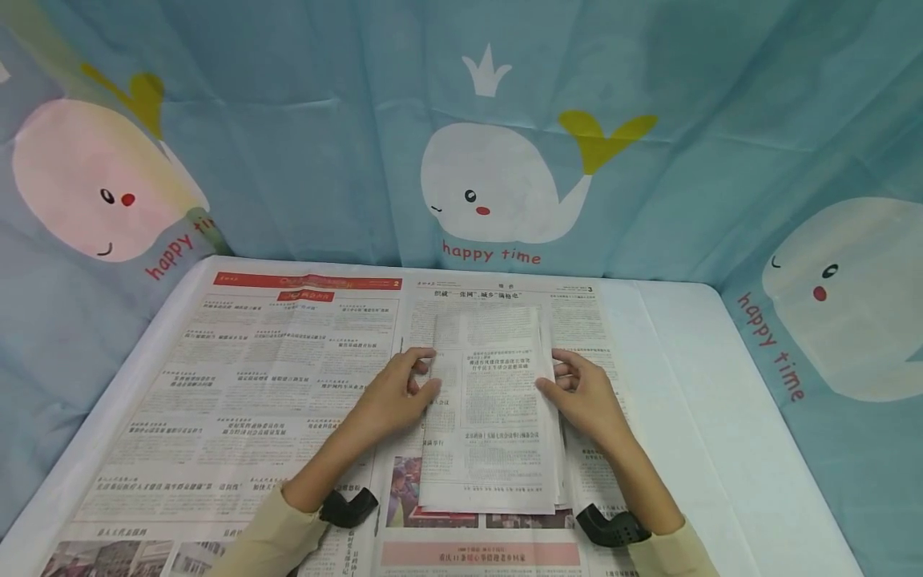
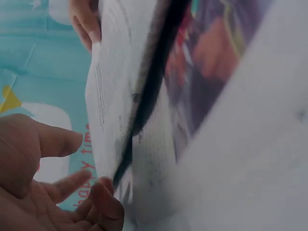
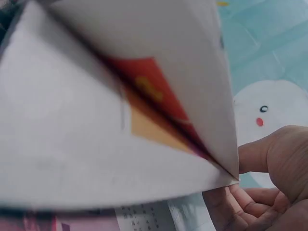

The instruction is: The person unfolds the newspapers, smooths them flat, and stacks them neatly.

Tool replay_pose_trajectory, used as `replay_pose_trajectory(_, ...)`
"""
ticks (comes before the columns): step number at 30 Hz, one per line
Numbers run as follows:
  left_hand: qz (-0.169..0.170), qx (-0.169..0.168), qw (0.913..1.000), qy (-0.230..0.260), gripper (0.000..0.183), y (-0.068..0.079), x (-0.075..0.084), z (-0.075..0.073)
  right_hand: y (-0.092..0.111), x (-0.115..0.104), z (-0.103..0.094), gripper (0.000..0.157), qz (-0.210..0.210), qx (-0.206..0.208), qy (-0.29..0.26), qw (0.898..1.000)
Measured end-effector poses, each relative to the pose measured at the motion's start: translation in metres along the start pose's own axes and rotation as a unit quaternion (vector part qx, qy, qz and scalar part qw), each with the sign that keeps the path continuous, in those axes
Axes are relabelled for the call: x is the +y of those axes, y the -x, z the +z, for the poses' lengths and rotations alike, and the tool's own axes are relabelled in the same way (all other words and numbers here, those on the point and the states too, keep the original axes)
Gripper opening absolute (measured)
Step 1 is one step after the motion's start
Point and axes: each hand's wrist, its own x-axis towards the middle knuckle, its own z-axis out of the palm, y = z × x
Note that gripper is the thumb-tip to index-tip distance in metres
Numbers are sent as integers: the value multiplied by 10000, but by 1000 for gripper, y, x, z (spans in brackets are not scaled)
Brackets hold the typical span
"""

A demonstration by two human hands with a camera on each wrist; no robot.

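Note:
A folded newspaper, several layers thick, lies over a larger spread-out newspaper. At its right edge my right hand pinches it, thumb on top and fingers underneath. In the right wrist view the folded newspaper gapes between its layers, showing a red and orange printed patch. My left hand is at the left edge, fingers loosely bent. In the left wrist view the left hand's thumb stands away from the paper, while a fingertip meets or nearly meets the edge of the folded newspaper.
The spread newspaper covers the left and middle of a white table. White tabletop shows on the right. A blue curtain with whale prints hangs behind and beside the table. Each wrist wears a black device.

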Motion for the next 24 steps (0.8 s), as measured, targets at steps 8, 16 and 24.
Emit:
replay_pose_trajectory(8, 221, -229, 9992, 223, 35, 7, 18, 12, 4, -7, 5, 51, 19, -172, -168, 9997)
replay_pose_trajectory(16, 212, -785, 9941, 724, 44, 12, 37, 26, 13, -21, 11, 51, -69, -487, -691, 9964)
replay_pose_trajectory(24, 539, -702, 9909, 1016, 42, 15, 44, 38, 22, -28, 24, 50, -592, -602, -874, 9926)
